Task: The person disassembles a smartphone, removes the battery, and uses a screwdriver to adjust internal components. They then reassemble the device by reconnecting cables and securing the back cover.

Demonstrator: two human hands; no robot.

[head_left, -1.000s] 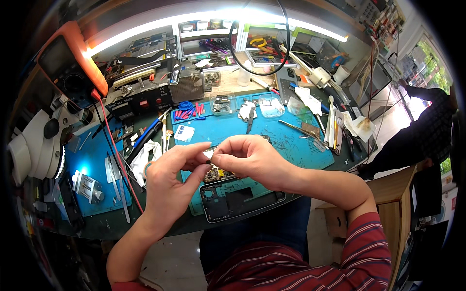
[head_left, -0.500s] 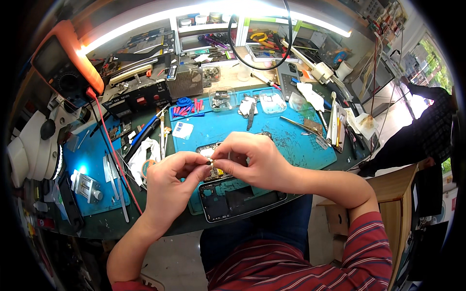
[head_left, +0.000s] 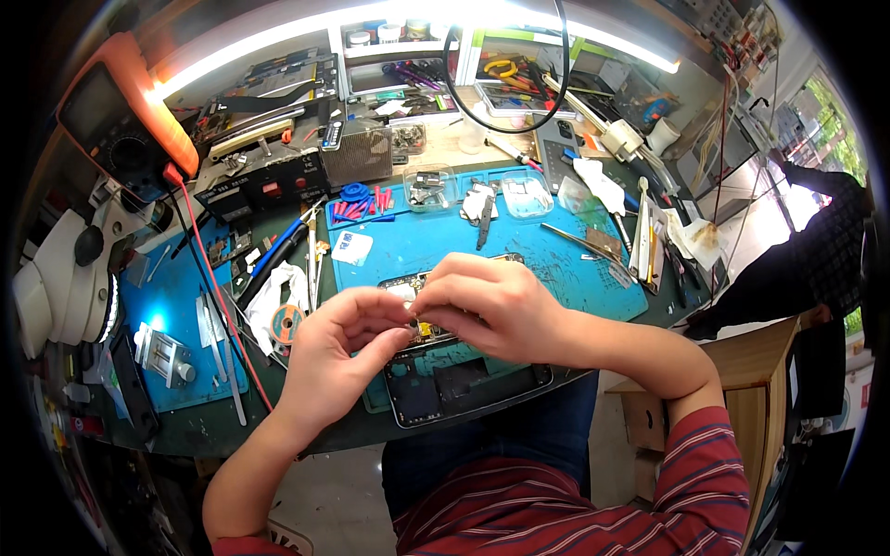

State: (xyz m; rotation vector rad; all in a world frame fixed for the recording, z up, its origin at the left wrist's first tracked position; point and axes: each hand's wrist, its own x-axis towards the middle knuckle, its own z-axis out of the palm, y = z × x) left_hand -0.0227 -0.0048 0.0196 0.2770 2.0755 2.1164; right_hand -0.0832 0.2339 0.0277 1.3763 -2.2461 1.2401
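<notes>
An opened phone [head_left: 397, 284] with bare inner parts and a yellow patch lies on the blue mat, mostly covered by my hands. Over it, my right hand [head_left: 491, 298] has thumb and fingers pinched together; whatever is in them is too small to name. My left hand [head_left: 345, 345] meets it from the left with curled fingers, thumb and index close to the same small spot. What the left fingertips hold, if anything, is hidden. Nearer to me lies a black phone housing [head_left: 440, 387], an open shell along the bench's front edge.
Several clear boxes [head_left: 527, 196] of small parts stand at the mat's [head_left: 593, 292] back. Tweezers [head_left: 577, 239] lie to the right. On the left are a solder spool [head_left: 286, 324], a metal clamp [head_left: 165, 356], an orange multimeter [head_left: 130, 120] and its red lead [head_left: 215, 298].
The left thumb has dropped a little away from its index finger, and the fingertips of both hands have shifted slightly. The phone and housing stay in place; the view has moved slightly.
</notes>
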